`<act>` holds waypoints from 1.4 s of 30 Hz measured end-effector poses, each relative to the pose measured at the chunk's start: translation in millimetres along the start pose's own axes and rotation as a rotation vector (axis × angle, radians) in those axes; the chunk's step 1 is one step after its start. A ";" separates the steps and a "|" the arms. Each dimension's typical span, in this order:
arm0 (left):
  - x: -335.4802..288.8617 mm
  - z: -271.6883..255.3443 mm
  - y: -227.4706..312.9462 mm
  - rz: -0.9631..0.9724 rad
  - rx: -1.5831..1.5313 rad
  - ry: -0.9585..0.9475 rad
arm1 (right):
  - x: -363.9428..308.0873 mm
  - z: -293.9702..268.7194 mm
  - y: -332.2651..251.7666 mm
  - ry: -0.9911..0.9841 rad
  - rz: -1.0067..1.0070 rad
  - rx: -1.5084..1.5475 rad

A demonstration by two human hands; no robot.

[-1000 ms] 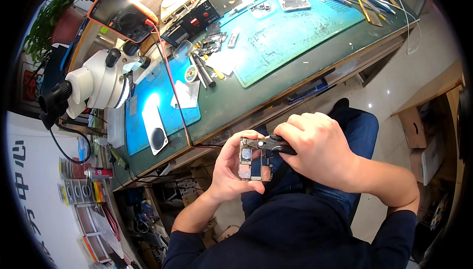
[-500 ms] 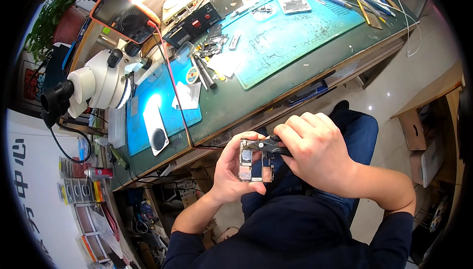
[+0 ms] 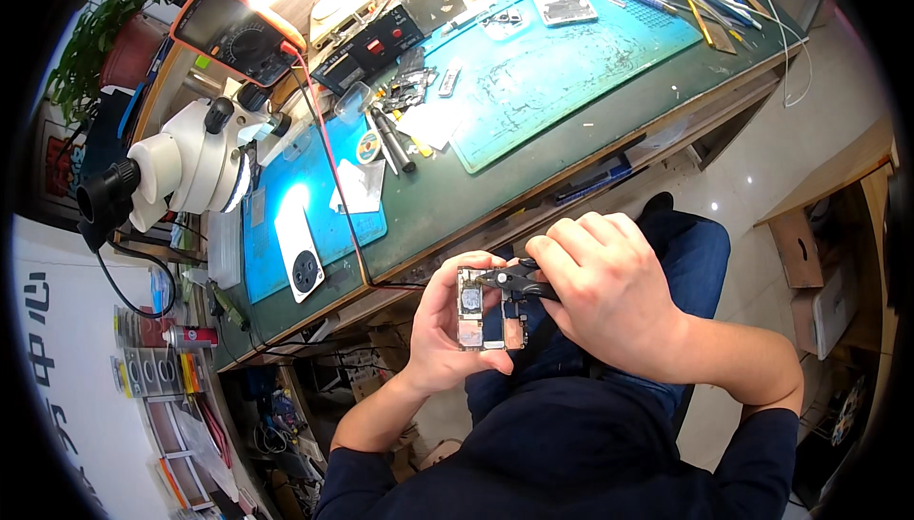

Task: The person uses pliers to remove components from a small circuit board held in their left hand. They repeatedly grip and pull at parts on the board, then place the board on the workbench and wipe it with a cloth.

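- At the far left of the frame we have the white microscope (image 3: 181, 163), and just right of it a white phone (image 3: 298, 251) lying face down on a blue mat (image 3: 271, 234); both sit well apart from our hands.
- Left of centre, low in the frame, our left hand (image 3: 443, 330) is wrapped around a small circuit board (image 3: 481, 309), thumb along its near edge and fingers behind it, over our lap and below the bench's front edge (image 3: 533, 210).
- The board's long axis runs up and down in the frame, so its right-hand edge faces our other hand.
- Just right of the board, dark pliers (image 3: 519, 281) come in sideways, roughly square to that long axis; their tip meets the board's upper right part, though we cannot tell what it bites on.
- Right of centre, our right hand (image 3: 609, 291) is curled tightly around the pliers' handles, knuckles up.
- The right hand does the reaching; the left only steadies.
- Upper right, a large teal mat (image 3: 571, 72) carries scattered tools.
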State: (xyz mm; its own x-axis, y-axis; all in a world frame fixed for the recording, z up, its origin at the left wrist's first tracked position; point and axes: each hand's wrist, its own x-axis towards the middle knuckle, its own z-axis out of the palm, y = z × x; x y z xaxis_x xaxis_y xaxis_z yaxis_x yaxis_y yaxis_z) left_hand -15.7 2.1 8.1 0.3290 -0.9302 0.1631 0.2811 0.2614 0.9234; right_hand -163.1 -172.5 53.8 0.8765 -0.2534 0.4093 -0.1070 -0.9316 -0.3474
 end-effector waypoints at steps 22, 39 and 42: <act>0.2 0.8 19.2 -0.288 -0.082 0.008 | 46.2 -31.5 47.4 -0.814 0.265 0.771; -1.6 5.5 8.6 -0.140 -0.031 0.070 | -3.7 4.9 2.1 0.211 -0.071 -0.141; -2.7 3.3 7.4 -0.110 -0.035 0.030 | -2.1 4.9 2.9 0.219 -0.066 -0.096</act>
State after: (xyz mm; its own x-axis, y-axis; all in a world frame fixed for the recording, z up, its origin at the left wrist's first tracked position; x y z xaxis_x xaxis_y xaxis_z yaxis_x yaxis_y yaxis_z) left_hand -17.5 5.7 15.6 0.3212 -0.9456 0.0509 0.3481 0.1679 0.9223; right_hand -163.0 -173.4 47.9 0.7615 -0.2318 0.6053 -0.1063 -0.9659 -0.2361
